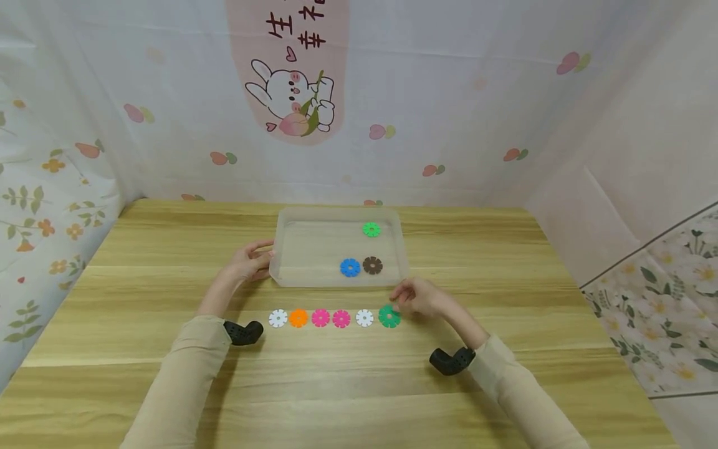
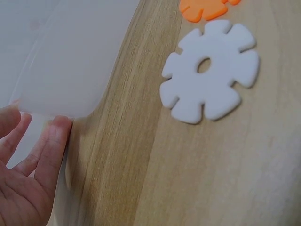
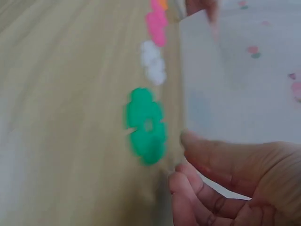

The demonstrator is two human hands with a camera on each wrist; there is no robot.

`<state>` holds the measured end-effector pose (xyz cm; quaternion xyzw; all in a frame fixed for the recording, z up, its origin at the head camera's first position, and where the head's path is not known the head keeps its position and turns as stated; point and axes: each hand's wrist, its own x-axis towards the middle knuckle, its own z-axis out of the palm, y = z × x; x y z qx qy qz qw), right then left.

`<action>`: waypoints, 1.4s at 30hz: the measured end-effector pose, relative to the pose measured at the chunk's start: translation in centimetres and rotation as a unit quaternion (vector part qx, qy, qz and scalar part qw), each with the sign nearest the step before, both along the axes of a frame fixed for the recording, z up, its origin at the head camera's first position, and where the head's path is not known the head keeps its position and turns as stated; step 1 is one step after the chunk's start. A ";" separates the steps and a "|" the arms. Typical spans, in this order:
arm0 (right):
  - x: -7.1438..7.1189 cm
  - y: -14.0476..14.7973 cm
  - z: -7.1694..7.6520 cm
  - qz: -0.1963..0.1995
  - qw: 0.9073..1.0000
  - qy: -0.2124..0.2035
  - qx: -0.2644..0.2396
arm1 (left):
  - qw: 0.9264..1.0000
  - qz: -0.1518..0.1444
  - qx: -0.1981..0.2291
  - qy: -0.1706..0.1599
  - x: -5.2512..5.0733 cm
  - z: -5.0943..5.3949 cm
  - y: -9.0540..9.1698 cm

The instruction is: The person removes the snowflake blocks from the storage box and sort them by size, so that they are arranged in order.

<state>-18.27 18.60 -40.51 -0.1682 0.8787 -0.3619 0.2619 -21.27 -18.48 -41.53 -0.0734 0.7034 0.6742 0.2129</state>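
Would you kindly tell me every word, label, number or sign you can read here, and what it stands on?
"生", on the pink panel of the wall cloth.
"幸", on the same panel.
Neighbouring characters: cut off at the frame's top, not fully readable.
Discs and tray: no readable text.

My left hand [image 1: 251,262] touches the left side of the translucent tray [image 1: 314,252], where a light green disc [image 1: 377,231], a blue disc [image 1: 344,268] and a brown disc [image 1: 366,265] lie. On the wooden table [image 1: 336,393], my right hand [image 1: 419,296] is at the dark green disc [image 1: 383,317], rightmost in a row with white [image 1: 272,318], orange [image 1: 293,318] and pink discs [image 1: 316,318].
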 end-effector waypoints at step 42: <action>-4.8 -10.4 0.1 -0.044 0.987 0.136 0.079 | 0.999 -0.003 -0.036 0.001 0.0 0.1 0.1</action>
